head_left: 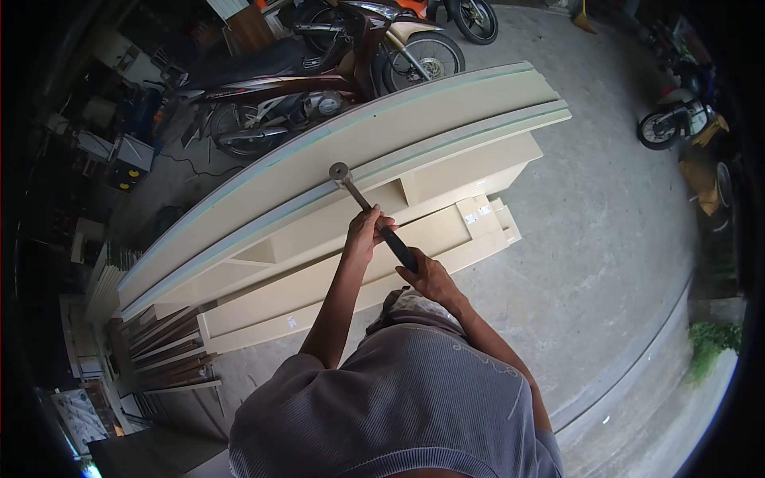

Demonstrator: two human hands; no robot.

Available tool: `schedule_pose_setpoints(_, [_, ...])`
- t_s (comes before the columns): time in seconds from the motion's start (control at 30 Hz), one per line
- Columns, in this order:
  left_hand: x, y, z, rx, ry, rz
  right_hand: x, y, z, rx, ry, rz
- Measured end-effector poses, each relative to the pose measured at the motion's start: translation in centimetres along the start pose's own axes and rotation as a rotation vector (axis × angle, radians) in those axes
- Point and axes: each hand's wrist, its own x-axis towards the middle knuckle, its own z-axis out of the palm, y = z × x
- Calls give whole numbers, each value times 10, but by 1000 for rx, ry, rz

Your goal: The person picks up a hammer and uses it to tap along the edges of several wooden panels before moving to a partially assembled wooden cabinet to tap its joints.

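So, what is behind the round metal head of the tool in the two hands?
Behind the round head are a long cream board and a pale strip with a bluish edge along it. Whatever the head covers directly cannot be seen.

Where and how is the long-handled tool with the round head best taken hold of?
Probably by the black handle, reached from the wearer's side and wrapped crosswise: it is slim and slants back that way, while the round head sits at the far end.
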Motion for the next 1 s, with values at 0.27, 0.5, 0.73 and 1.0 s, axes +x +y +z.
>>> schedule_pose_setpoints(0.27, [45,3,21,-64,61,32,48,20,-36,-50,-52,-55])
schedule_pose_setpoints(0.5, [58,-6,30,-41,83,-13,60,47,-48,-15,-99,-50])
schedule_pose_setpoints(0.73, [61,-11,42,-39,111,11,66,54,-61,9,-187,76])
schedule_pose_setpoints(1.0, [55,-8,63,55,65,56,56,50,-84,176,-250,59])
